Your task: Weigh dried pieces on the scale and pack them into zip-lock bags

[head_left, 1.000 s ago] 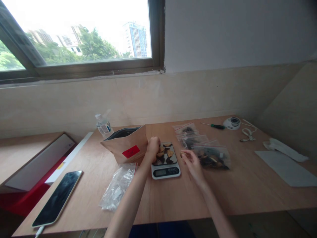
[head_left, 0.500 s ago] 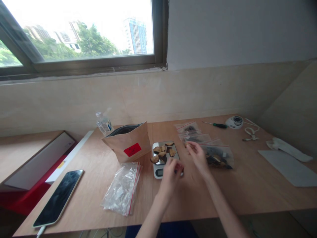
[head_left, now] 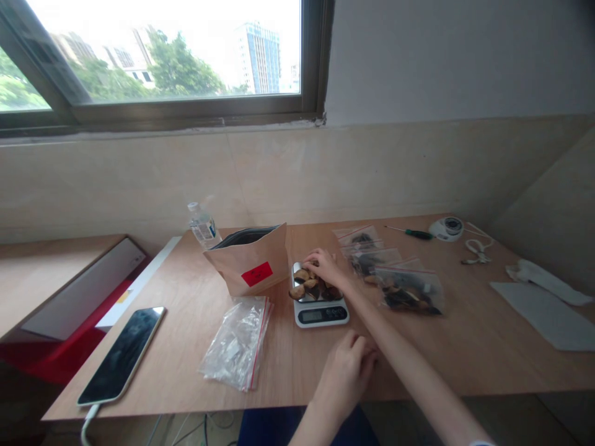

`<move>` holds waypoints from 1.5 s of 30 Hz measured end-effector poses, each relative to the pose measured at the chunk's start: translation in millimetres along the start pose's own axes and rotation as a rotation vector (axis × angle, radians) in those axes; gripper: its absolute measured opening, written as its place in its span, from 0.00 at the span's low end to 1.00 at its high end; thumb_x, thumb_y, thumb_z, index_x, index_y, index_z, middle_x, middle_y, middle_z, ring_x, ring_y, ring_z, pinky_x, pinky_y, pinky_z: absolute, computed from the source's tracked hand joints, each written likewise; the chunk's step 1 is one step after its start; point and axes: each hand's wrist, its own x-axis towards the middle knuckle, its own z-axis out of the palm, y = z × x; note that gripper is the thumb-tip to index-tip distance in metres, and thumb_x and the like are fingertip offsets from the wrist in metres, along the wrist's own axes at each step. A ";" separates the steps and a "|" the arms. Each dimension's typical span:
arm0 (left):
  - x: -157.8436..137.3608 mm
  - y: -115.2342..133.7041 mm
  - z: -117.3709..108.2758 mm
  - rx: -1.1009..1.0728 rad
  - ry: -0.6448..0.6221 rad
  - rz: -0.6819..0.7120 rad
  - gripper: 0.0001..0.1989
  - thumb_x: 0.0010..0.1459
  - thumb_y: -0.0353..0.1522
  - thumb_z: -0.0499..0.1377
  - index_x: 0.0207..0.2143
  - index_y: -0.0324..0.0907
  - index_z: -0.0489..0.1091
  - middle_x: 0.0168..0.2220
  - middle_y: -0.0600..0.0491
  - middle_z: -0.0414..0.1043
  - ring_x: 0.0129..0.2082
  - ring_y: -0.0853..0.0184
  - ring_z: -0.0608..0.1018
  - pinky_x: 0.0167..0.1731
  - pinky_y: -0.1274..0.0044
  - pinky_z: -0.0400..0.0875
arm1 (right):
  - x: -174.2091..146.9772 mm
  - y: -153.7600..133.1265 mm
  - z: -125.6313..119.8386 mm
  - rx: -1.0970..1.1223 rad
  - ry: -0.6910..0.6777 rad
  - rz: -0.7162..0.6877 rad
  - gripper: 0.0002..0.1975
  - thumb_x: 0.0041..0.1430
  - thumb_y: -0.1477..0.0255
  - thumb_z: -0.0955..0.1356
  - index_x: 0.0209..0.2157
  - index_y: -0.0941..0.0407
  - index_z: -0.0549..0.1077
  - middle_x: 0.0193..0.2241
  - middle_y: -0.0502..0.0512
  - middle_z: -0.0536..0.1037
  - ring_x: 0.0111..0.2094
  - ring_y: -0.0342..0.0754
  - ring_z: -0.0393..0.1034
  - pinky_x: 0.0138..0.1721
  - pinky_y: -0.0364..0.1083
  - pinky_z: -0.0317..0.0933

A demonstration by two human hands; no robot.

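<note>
Moved: right hand (head_left: 325, 265) gone from beside the filled bags to above the scale's pan; left hand (head_left: 346, 365) drawn back from the scale's front edge to the near part of the bench (head_left: 465, 353).
Right fingers: curled down over the dried slices (head_left: 312, 286), touching the far ones; pinching one or only resting on it, cannot tell.
Left fingers: folded loosely under, knuckles up, holding nothing, resting on bare wood.
Scale (head_left: 320, 302): between the two hands, long axis running away from the body, display (head_left: 322, 314) pointing toward the left fingers.
Slices: heaped on the pan, directly under and just nearer than the right fingers, some brown, some dark.
Paper pouch (head_left: 248, 263): just left of the right fingers, standing open, mouth up, red label facing the camera.
Filled bags (head_left: 409, 291): just right of the right fingers, lying flat in a row running away.
Empty bags (head_left: 237, 344): left of the left fingers, stacked flat.
Phone (head_left: 123, 353): well left of both hands, screen up, long axis slanting toward the bench's near corner.
</note>
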 end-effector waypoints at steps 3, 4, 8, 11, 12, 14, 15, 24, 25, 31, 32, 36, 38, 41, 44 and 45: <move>-25.2 1.3 -18.9 -0.104 0.121 -0.040 0.12 0.62 0.31 0.47 0.37 0.43 0.70 0.36 0.49 0.69 0.36 0.67 0.73 0.37 0.77 0.67 | -7.0 2.7 -2.9 -0.034 0.025 -0.001 0.08 0.57 0.66 0.65 0.34 0.54 0.75 0.42 0.57 0.73 0.47 0.54 0.64 0.48 0.55 0.51; -35.2 -1.0 -25.9 -0.124 0.185 -0.052 0.12 0.63 0.32 0.46 0.37 0.43 0.70 0.35 0.49 0.69 0.36 0.67 0.73 0.37 0.77 0.67 | -9.6 3.9 -5.9 -0.037 0.054 -0.008 0.09 0.58 0.66 0.65 0.36 0.53 0.75 0.42 0.57 0.73 0.47 0.54 0.64 0.47 0.54 0.51; -73.2 -21.7 -59.0 -0.020 0.469 -0.131 0.11 0.61 0.32 0.48 0.37 0.43 0.69 0.34 0.50 0.69 0.35 0.65 0.73 0.35 0.76 0.68 | -29.9 7.1 -24.4 0.072 0.191 -0.070 0.11 0.61 0.66 0.61 0.38 0.53 0.74 0.41 0.56 0.74 0.45 0.52 0.65 0.48 0.51 0.54; -90.9 -40.9 -85.0 0.105 0.672 -0.256 0.10 0.60 0.35 0.50 0.40 0.44 0.68 0.38 0.49 0.68 0.37 0.63 0.72 0.36 0.73 0.69 | -66.8 4.7 -34.5 0.198 0.250 -0.072 0.13 0.62 0.65 0.59 0.37 0.52 0.73 0.38 0.55 0.74 0.43 0.51 0.67 0.48 0.50 0.57; -94.0 -46.7 -92.0 0.148 0.718 -0.296 0.11 0.59 0.36 0.50 0.41 0.44 0.68 0.39 0.49 0.68 0.36 0.63 0.72 0.37 0.72 0.69 | -83.5 3.2 -35.3 0.225 0.257 -0.047 0.13 0.62 0.65 0.59 0.37 0.52 0.73 0.38 0.55 0.74 0.44 0.50 0.67 0.48 0.49 0.57; -96.4 -57.2 -101.3 0.224 0.768 -0.363 0.13 0.58 0.38 0.51 0.43 0.43 0.67 0.39 0.48 0.66 0.36 0.62 0.71 0.37 0.69 0.69 | -120.4 0.9 -32.0 0.247 0.242 0.012 0.12 0.62 0.65 0.59 0.37 0.51 0.72 0.39 0.55 0.73 0.44 0.50 0.67 0.49 0.50 0.58; -96.2 -62.1 -103.4 0.257 0.777 -0.383 0.15 0.57 0.39 0.52 0.44 0.43 0.66 0.38 0.48 0.65 0.36 0.61 0.70 0.37 0.68 0.69 | -139.0 0.9 -28.2 0.232 0.232 0.042 0.12 0.61 0.64 0.59 0.38 0.51 0.72 0.40 0.55 0.72 0.46 0.51 0.66 0.49 0.50 0.58; -94.2 -93.1 -97.9 0.341 0.786 -0.400 0.20 0.52 0.42 0.54 0.41 0.37 0.67 0.37 0.46 0.63 0.34 0.59 0.70 0.35 0.63 0.70 | -230.3 32.9 8.8 -0.021 0.233 0.118 0.10 0.52 0.65 0.66 0.38 0.48 0.74 0.40 0.56 0.73 0.41 0.55 0.67 0.43 0.53 0.61; -95.1 -92.4 -99.0 0.317 0.777 -0.403 0.19 0.53 0.43 0.54 0.40 0.38 0.67 0.36 0.47 0.63 0.33 0.61 0.70 0.35 0.64 0.70 | -231.6 37.2 8.5 -0.039 0.235 0.105 0.09 0.53 0.65 0.66 0.36 0.48 0.75 0.39 0.56 0.73 0.41 0.54 0.68 0.43 0.53 0.61; -97.5 -80.2 -111.1 0.228 0.680 -0.460 0.19 0.55 0.46 0.50 0.35 0.41 0.70 0.34 0.49 0.66 0.29 0.63 0.72 0.34 0.67 0.70 | -220.6 66.8 -7.9 -0.115 0.299 0.047 0.11 0.59 0.64 0.62 0.34 0.52 0.74 0.35 0.56 0.73 0.38 0.52 0.68 0.41 0.50 0.61; -97.5 -78.4 -113.2 0.219 0.663 -0.467 0.19 0.55 0.46 0.50 0.34 0.41 0.70 0.33 0.49 0.67 0.29 0.63 0.72 0.33 0.68 0.69 | -217.4 70.5 -11.2 -0.131 0.315 0.046 0.12 0.60 0.64 0.61 0.34 0.52 0.74 0.35 0.56 0.73 0.38 0.52 0.68 0.41 0.51 0.61; -97.6 -67.5 -119.2 0.226 0.709 -0.482 0.18 0.56 0.46 0.50 0.32 0.41 0.68 0.30 0.51 0.68 0.26 0.65 0.71 0.29 0.71 0.67 | -207.4 65.7 -17.6 -0.209 0.421 0.062 0.14 0.60 0.64 0.60 0.34 0.53 0.74 0.36 0.58 0.73 0.39 0.54 0.67 0.41 0.53 0.60; -97.0 -58.0 -119.5 0.281 0.813 -0.473 0.17 0.57 0.45 0.50 0.32 0.42 0.67 0.28 0.53 0.67 0.24 0.66 0.69 0.27 0.73 0.65 | -205.3 47.2 -15.3 -0.174 0.424 0.052 0.12 0.61 0.66 0.60 0.35 0.53 0.74 0.37 0.58 0.73 0.40 0.54 0.67 0.42 0.53 0.60; -94.5 -40.5 -113.5 0.337 0.930 -0.429 0.14 0.57 0.43 0.51 0.33 0.43 0.67 0.25 0.55 0.64 0.24 0.68 0.67 0.26 0.75 0.63 | -205.8 2.0 -6.8 -0.011 0.320 0.015 0.11 0.62 0.69 0.60 0.37 0.52 0.73 0.38 0.57 0.72 0.42 0.52 0.67 0.45 0.51 0.60; -90.6 -24.1 -99.3 0.299 0.939 -0.364 0.13 0.57 0.42 0.53 0.34 0.42 0.67 0.23 0.57 0.61 0.23 0.69 0.66 0.26 0.77 0.63 | -209.0 -49.9 2.3 0.183 0.139 -0.014 0.10 0.63 0.69 0.59 0.41 0.50 0.71 0.41 0.55 0.71 0.45 0.50 0.66 0.47 0.49 0.60; -89.3 -19.6 -93.6 0.270 0.919 -0.335 0.12 0.57 0.41 0.53 0.34 0.42 0.67 0.23 0.57 0.62 0.22 0.70 0.66 0.26 0.77 0.64 | -210.0 -64.7 4.8 0.243 0.086 -0.024 0.11 0.63 0.69 0.59 0.42 0.50 0.70 0.42 0.54 0.71 0.46 0.49 0.65 0.48 0.48 0.60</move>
